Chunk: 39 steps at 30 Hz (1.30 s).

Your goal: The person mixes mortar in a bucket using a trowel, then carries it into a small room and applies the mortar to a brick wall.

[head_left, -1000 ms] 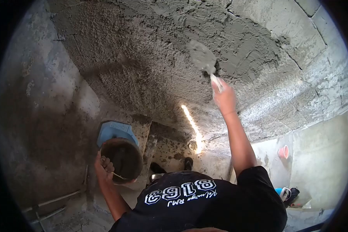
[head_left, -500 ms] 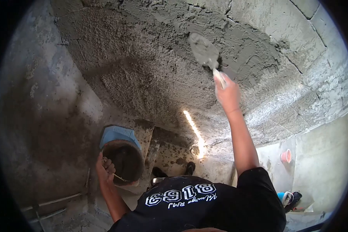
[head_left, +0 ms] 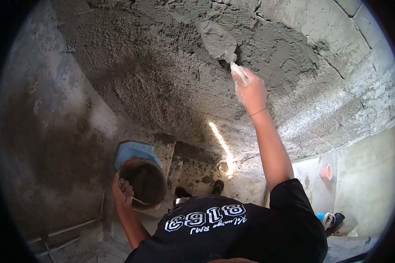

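My right hand (head_left: pixel 250 90) is wrapped round the pale handle of a trowel (head_left: pixel 217 40), whose mortar-smeared blade lies against the wet grey mortar on the rough wall (head_left: pixel 162 83). Low on the left, my left hand (head_left: pixel 123 189) grips the rim of a round bucket (head_left: pixel 143 182) by its thin handle, fingers curled. Dark mortar sits inside the bucket. A blue plastic piece (head_left: pixel 137 152) with slots shows just behind the bucket's far rim.
A pink cup (head_left: pixel 326 172) is at the right, with a blue-and-white container (head_left: pixel 327 219) and a dark item below it. Thin poles (head_left: pixel 70 225) lie at the lower left. My shoes (head_left: pixel 218 187) stand on the spattered floor. A bright light strip crosses the lower wall.
My right hand and the trowel have moved up and to the left along the wall. The bucket and my left hand appear slightly shifted in view, still together.
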Motion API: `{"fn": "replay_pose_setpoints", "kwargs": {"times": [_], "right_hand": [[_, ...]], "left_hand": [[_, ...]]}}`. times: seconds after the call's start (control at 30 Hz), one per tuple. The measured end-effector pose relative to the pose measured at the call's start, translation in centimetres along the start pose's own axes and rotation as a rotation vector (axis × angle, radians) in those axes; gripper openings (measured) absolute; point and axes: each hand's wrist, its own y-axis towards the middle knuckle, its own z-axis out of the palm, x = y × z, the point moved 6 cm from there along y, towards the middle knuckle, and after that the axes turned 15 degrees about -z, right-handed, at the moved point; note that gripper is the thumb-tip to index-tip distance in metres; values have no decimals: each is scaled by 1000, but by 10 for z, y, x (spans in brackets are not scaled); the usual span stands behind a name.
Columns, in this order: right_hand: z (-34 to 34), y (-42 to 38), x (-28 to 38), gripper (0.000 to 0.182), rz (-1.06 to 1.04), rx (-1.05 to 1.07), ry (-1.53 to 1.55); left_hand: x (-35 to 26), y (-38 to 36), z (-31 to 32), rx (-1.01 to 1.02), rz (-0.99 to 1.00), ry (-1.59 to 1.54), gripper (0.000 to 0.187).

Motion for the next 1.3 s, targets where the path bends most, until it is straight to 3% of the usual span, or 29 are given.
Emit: {"fn": "replay_pose_setpoints", "kwargs": {"times": [0.17,0.27,0.37,0.63,0.7,0.8,0.93,1.03,1.2,1.27,1.3], "right_hand": [[0,-41,-28,40,145,105,-157],[-16,-67,-42,41,134,70,-67],[-36,-58,-18,42,99,54,-31],[-7,-24,-23,37,51,156,-44],[5,-53,-55,40,158,266,32],[-1,-81,-73,40,311,398,310],[-18,-90,-55,35,423,528,512],[-20,-99,-63,35,542,438,832],[-10,-126,-86,32,564,404,843],[-5,-132,-93,32,589,398,824],[-3,-132,-93,31,559,409,838]], "left_hand": [[0,-7,-9,-41,-15,-8,44],[0,-14,-16,-73,22,-19,43],[3,-17,-18,-94,37,-16,42],[6,-49,-32,-257,125,-37,39],[6,-57,-39,-295,144,-42,38],[7,-74,-57,-345,346,-158,28],[5,-99,-85,-282,335,-221,22],[-1,-128,-65,-332,378,-222,23],[3,-174,-24,-741,490,-232,25],[-2,-174,-26,-521,427,-143,25],[-4,-176,-28,-518,429,-139,25]]}}
